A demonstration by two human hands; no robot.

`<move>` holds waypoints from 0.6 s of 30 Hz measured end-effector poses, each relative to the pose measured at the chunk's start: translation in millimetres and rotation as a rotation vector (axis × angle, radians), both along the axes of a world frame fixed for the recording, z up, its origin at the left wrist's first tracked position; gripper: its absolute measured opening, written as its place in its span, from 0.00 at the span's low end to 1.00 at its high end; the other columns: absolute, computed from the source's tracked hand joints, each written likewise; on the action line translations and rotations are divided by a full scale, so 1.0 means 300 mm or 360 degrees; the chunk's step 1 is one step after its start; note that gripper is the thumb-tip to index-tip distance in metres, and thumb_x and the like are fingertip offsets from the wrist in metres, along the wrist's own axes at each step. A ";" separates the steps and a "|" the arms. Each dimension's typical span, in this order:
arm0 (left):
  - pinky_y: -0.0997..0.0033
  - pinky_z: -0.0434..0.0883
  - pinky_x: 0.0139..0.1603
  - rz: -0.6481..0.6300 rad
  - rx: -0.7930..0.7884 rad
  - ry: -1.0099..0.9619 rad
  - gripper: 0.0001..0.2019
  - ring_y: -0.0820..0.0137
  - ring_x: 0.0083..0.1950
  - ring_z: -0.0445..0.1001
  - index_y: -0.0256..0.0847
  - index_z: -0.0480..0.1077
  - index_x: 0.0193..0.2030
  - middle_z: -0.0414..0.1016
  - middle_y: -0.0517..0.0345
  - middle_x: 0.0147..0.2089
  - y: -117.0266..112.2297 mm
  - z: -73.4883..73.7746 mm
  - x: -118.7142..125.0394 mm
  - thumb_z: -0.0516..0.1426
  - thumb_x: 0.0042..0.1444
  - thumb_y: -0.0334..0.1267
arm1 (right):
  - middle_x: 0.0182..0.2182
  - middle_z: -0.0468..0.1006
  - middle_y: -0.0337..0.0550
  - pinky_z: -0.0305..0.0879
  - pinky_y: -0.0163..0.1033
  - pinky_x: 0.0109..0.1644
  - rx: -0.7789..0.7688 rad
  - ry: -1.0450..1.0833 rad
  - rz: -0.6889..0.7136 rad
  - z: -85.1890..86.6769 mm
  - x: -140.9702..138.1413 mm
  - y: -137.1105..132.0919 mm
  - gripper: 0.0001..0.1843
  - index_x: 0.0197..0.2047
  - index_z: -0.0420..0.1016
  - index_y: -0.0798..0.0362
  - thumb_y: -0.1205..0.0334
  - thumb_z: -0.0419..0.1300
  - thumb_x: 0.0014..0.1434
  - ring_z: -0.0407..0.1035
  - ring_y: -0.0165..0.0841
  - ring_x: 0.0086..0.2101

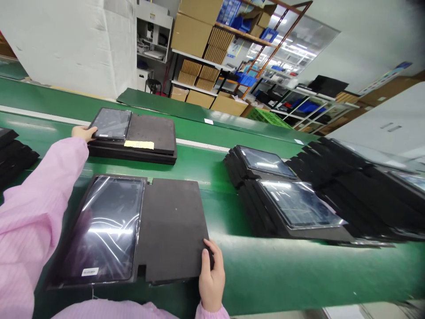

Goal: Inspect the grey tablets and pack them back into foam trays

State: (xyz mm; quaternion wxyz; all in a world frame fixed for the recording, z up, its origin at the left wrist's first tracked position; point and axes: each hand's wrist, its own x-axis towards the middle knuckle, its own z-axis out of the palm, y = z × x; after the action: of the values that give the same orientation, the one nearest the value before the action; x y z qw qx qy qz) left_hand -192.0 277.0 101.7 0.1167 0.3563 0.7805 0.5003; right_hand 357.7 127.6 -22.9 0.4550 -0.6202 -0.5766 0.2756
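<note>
In the head view my left hand [84, 132] reaches out to a far stack of black foam trays [152, 132]. Its fingers close on the left edge of a tablet [113, 123] lying there, the thumb over the rim; the fingers underneath are hidden. A yellow note [139, 145] lies on that stack's front edge. Closer to me, a larger tablet [109, 226] with a white label rests screen up in the left half of a black foam tray [174, 226]. My right hand [211, 275] grips this tray's lower right edge.
On the green conveyor belt [299, 261], stacked trays to the right carry a tablet [265, 161] and another tablet [300, 204]. More dark trays [358, 195] lean farther right, and others [15, 155] stand at far left. Behind are shelves with cardboard boxes [192, 35].
</note>
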 end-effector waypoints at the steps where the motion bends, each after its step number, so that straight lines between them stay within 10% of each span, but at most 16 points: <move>1: 0.35 0.56 0.70 0.0061 -0.0129 0.0060 0.26 0.47 0.68 0.60 0.15 0.67 0.52 0.70 0.37 0.61 -0.009 0.020 0.007 0.60 0.62 0.44 | 0.54 0.77 0.56 0.64 0.55 0.62 -0.0032 -0.0001 -0.0003 0.008 -0.003 -0.002 0.26 0.52 0.76 0.55 0.42 0.56 0.63 0.70 0.49 0.56; 4: 0.33 0.41 0.72 0.0231 -0.0425 0.0207 0.39 0.35 0.74 0.40 0.08 0.62 0.57 0.49 0.24 0.73 -0.049 0.077 0.046 0.65 0.54 0.47 | 0.60 0.74 0.57 0.63 0.54 0.64 -0.0179 -0.0011 0.0005 0.036 0.003 0.000 0.33 0.61 0.71 0.56 0.41 0.58 0.61 0.68 0.49 0.60; 8: 0.41 0.47 0.73 0.0070 -0.0570 0.0600 0.39 0.40 0.75 0.43 0.22 0.58 0.68 0.47 0.34 0.74 -0.185 0.081 0.149 0.55 0.62 0.56 | 0.59 0.75 0.59 0.67 0.54 0.61 -0.0498 0.0061 0.0113 0.083 0.030 0.037 0.41 0.63 0.70 0.58 0.37 0.61 0.56 0.72 0.50 0.55; 13: 0.46 0.48 0.74 -0.0179 -0.0664 0.0640 0.34 0.47 0.74 0.52 0.28 0.62 0.68 0.59 0.36 0.70 -0.526 -0.059 0.318 0.49 0.65 0.54 | 0.52 0.80 0.59 0.73 0.54 0.55 -0.0731 0.0203 0.0285 0.151 0.033 0.111 0.47 0.62 0.71 0.62 0.35 0.65 0.49 0.77 0.49 0.46; 18: 0.49 0.54 0.75 -0.0155 -0.0679 -0.0018 0.32 0.54 0.71 0.61 0.41 0.65 0.65 0.65 0.48 0.69 -0.863 -0.215 0.497 0.50 0.62 0.59 | 0.46 0.84 0.53 0.74 0.51 0.55 -0.0913 0.0430 0.0470 0.210 0.021 0.133 0.34 0.48 0.79 0.55 0.36 0.69 0.47 0.77 0.51 0.51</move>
State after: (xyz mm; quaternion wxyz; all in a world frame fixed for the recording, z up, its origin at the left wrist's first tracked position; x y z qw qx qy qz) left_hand -42.9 18.0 37.0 0.2180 0.3579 0.8499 0.3194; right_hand 364.2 167.5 40.0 0.2897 -0.5907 -0.4938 0.5687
